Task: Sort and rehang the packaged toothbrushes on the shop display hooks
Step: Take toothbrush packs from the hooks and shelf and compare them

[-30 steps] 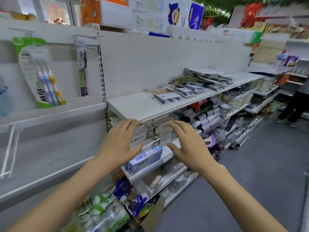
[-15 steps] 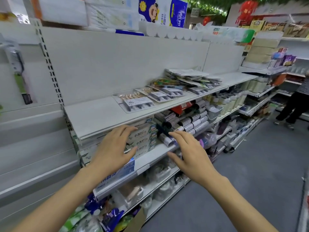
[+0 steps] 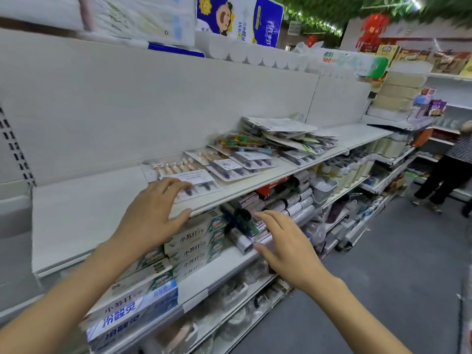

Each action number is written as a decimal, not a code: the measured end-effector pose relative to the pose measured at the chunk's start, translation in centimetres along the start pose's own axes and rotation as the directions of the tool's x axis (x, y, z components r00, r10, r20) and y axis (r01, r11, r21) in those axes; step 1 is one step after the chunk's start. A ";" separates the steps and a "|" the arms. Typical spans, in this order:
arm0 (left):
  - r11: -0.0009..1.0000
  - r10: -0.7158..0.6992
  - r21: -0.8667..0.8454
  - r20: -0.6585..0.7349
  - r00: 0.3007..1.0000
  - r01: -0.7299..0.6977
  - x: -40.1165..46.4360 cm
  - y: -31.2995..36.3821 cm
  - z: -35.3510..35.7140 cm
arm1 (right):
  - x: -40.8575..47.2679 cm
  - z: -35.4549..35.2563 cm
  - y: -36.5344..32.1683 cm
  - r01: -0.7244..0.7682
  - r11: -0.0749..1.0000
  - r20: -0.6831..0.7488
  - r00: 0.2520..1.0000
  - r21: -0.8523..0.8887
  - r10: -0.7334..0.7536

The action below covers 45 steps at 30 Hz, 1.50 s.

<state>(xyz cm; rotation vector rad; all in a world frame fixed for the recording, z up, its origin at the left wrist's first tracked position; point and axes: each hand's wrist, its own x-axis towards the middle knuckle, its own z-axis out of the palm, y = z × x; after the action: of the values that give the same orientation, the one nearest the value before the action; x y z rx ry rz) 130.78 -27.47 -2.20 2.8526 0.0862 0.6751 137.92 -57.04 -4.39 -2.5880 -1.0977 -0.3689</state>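
shelf (image 3: 84, 215): white shop shelf; left part bare, packs (image 3: 255, 152) strewn along the right
left hand (image 3: 150, 215): fingers spread, holding nothing; tips at nearest pack (image 3: 184, 178)
right hand (image 3: 288, 244): loose, empty, below shelf edge
step: you're reaching to pick up
next: pinch nearest pack, lift it flat; hooks not in view

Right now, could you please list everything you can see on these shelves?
toothbrush packs: many, mixed colours, lying loose on the top shelf
top shelf: one, white
toothpaste boxes: several, white and green, stacked on the shelf below
tissue packs: several, white and blue, above the back panel
other person: one, far right in the aisle
left hand: fingers spread, at the nearest pack
right hand: open, holding nothing
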 end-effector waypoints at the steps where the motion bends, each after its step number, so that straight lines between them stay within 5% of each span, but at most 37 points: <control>1: 1.000 -0.025 0.002 -0.004 1.000 0.025 1.0 -0.6 0.0 | 1.3 0.0 0.7 0.007 1.000 0.001 1.000 -0.005 -0.007; 12: 0.958 -0.269 0.154 0.193 0.943 0.242 6.1 -5.5 0.6 | 14.7 2.5 2.6 0.152 0.983 -0.036 0.988 0.104 -0.149; 23: 0.848 -0.529 0.221 0.297 0.795 0.482 8.8 -5.2 1.0 | 22.4 5.1 6.1 0.274 0.958 0.068 0.957 0.089 -0.281; 25: 0.845 -0.534 0.152 0.305 0.789 0.513 9.4 -4.8 1.4 | 23.2 5.6 6.9 0.308 0.949 0.103 0.944 0.065 -0.314; 27: 0.775 -0.576 -0.093 0.300 0.760 0.625 10.1 -4.4 1.8 | 23.8 5.7 7.5 0.349 0.936 0.114 0.929 0.053 -0.353; 32: 0.362 -0.717 -0.682 0.233 0.657 0.636 11.6 -3.7 2.5 | 24.6 5.7 8.4 0.423 0.905 0.092 0.900 0.053 -0.426; 36: 0.041 -0.796 -0.877 0.261 0.546 0.479 12.3 -3.2 3.0 | 25.0 6.1 8.7 0.494 0.869 -0.008 0.869 -0.009 -0.494; 45: 0.121 -0.819 -0.805 0.250 0.516 0.582 11.0 -0.8 4.0 | 24.6 5.4 8.9 0.542 0.835 -0.228 0.828 0.094 -0.512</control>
<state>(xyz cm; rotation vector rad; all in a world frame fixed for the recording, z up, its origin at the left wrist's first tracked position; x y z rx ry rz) 142.42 -26.30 -1.03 1.4246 0.8896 0.5891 161.56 -44.89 -2.38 -2.0210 -1.6874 -0.6164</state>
